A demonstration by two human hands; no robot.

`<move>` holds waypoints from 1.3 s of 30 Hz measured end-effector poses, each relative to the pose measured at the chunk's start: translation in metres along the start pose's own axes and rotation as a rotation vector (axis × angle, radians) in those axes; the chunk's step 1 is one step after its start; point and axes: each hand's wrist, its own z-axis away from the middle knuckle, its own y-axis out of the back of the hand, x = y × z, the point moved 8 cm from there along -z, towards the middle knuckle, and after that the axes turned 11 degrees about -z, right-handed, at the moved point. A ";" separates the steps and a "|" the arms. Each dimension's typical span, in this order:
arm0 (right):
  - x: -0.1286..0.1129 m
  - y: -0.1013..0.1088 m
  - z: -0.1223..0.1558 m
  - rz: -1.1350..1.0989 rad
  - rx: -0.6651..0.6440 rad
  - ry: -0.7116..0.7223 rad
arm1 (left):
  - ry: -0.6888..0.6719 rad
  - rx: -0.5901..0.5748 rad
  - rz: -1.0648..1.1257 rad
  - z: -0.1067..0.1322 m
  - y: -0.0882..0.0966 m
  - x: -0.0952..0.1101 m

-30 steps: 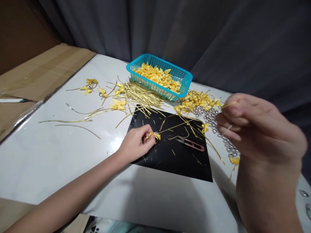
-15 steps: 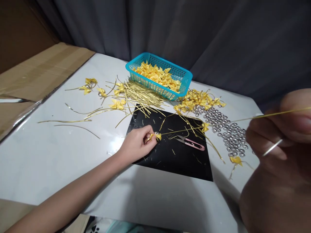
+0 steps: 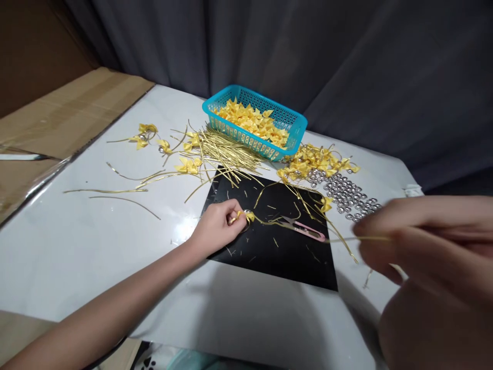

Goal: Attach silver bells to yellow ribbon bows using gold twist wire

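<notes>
My left hand is closed over the black mat, pinching a small yellow ribbon flower with a silver bead at its middle. From the flower a thin golden thread runs right, sagging a little, to my right hand. That hand is close to the camera and blurred, its fingers pinched on the thread. Pink-handled thread snips lie on the mat beneath the thread's path. Scraps of gold thread are scattered around them.
The black mat lies on a white table. Behind it stand a turquoise basket of yellow ribbon pieces and a pile of gold twist ties. Finished-looking yellow flowers and silver beads spread at right.
My right hand has come down and somewhat left, its hold on the thread kept. The thread has gone from taut to slack. My left hand stays on the flower.
</notes>
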 end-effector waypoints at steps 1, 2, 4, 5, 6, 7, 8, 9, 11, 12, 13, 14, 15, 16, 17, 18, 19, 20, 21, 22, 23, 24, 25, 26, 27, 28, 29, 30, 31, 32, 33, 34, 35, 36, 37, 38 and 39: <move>0.000 -0.007 -0.007 0.105 0.014 0.032 | 0.039 -0.008 0.094 -0.001 0.000 -0.003; 0.002 -0.018 -0.015 0.194 -0.022 0.067 | 0.074 -0.016 0.193 -0.001 0.000 -0.004; 0.014 -0.030 -0.034 0.427 0.022 0.083 | 0.128 -0.025 0.365 -0.002 0.001 -0.006; 0.024 -0.035 -0.043 0.544 0.035 0.067 | 0.146 -0.020 0.426 -0.002 0.002 -0.006; 0.035 -0.041 -0.051 0.611 0.018 0.050 | 0.159 -0.011 0.469 -0.002 0.003 -0.006; 0.046 -0.048 -0.057 0.629 -0.030 0.026 | 0.165 -0.003 0.501 -0.002 0.004 -0.005; 0.056 -0.054 -0.061 0.620 -0.070 0.010 | 0.167 0.001 0.526 -0.003 0.005 -0.005; 0.064 -0.059 -0.064 0.603 -0.097 0.008 | 0.169 0.004 0.543 -0.003 0.005 -0.004; 0.070 -0.063 -0.066 0.558 -0.108 0.036 | 0.174 0.005 0.557 -0.002 0.005 -0.004; 0.071 -0.062 -0.067 0.534 -0.097 0.055 | 0.175 0.004 0.556 -0.002 0.004 -0.004; 0.071 -0.061 -0.067 0.508 -0.086 0.066 | 0.173 0.001 0.550 -0.002 0.004 -0.003; 0.070 -0.059 -0.067 0.477 -0.080 0.068 | 0.166 -0.005 0.542 -0.001 0.003 -0.003; 0.070 -0.057 -0.068 0.444 -0.080 0.060 | 0.156 -0.011 0.533 -0.001 0.002 -0.001; 0.070 -0.055 -0.069 0.411 -0.086 0.045 | 0.142 -0.015 0.527 -0.001 0.002 0.000; 0.070 -0.053 -0.070 0.378 -0.096 0.024 | 0.130 -0.015 0.523 -0.001 0.002 0.001; 0.070 -0.052 -0.072 0.346 -0.112 -0.002 | 0.121 -0.013 0.519 0.000 0.003 0.002; 0.072 -0.051 -0.073 0.316 -0.134 -0.034 | 0.113 -0.008 0.514 0.000 0.003 0.003; 0.074 -0.050 -0.074 0.291 -0.158 -0.070 | 0.106 -0.005 0.508 0.000 0.004 0.003; 0.077 -0.050 -0.074 0.272 -0.185 -0.106 | 0.100 -0.002 0.501 0.001 0.004 0.004; 0.080 -0.050 -0.075 0.259 -0.207 -0.138 | 0.097 -0.004 0.496 0.001 0.005 0.004; 0.082 -0.050 -0.075 0.253 -0.223 -0.163 | 0.095 -0.009 0.495 0.001 0.004 0.004; 0.084 -0.049 -0.076 0.253 -0.230 -0.179 | 0.095 -0.016 0.497 0.001 0.004 0.004; 0.086 -0.048 -0.076 0.257 -0.231 -0.186 | 0.099 -0.025 0.500 0.001 0.003 0.004; 0.087 -0.048 -0.077 0.261 -0.230 -0.190 | 0.105 -0.035 0.499 0.001 0.002 0.003; 0.087 -0.048 -0.077 0.264 -0.231 -0.193 | 0.109 -0.044 0.493 0.001 0.001 0.003; 0.087 -0.048 -0.076 0.265 -0.229 -0.194 | 0.109 -0.048 0.481 0.001 0.001 0.003; 0.085 -0.048 -0.076 0.263 -0.218 -0.189 | 0.105 -0.045 0.466 0.001 0.002 0.003; 0.083 -0.047 -0.075 0.259 -0.189 -0.174 | 0.096 -0.032 0.452 0.001 0.003 0.004; 0.078 -0.046 -0.074 0.254 -0.145 -0.149 | 0.084 -0.012 0.440 0.001 0.005 0.005; 0.072 -0.044 -0.073 0.249 -0.092 -0.114 | 0.071 0.014 0.430 0.002 0.007 0.005; 0.066 -0.042 -0.071 0.242 -0.042 -0.077 | 0.061 0.042 0.420 0.002 0.010 0.005; 0.061 -0.042 -0.069 0.233 -0.004 -0.045 | 0.055 0.069 0.410 0.003 0.012 0.005; 0.057 -0.043 -0.067 0.224 0.015 -0.022 | 0.050 0.090 0.398 0.003 0.014 0.005; 0.055 -0.045 -0.065 0.218 0.018 -0.013 | 0.046 0.106 0.387 0.004 0.015 0.005; 0.054 -0.048 -0.063 0.217 0.019 -0.018 | 0.043 0.115 0.377 0.004 0.016 0.005; 0.056 -0.049 -0.062 0.219 0.027 -0.030 | 0.037 0.118 0.370 0.005 0.016 0.006; 0.058 -0.051 -0.061 0.224 0.040 -0.046 | 0.031 0.118 0.364 0.005 0.016 0.006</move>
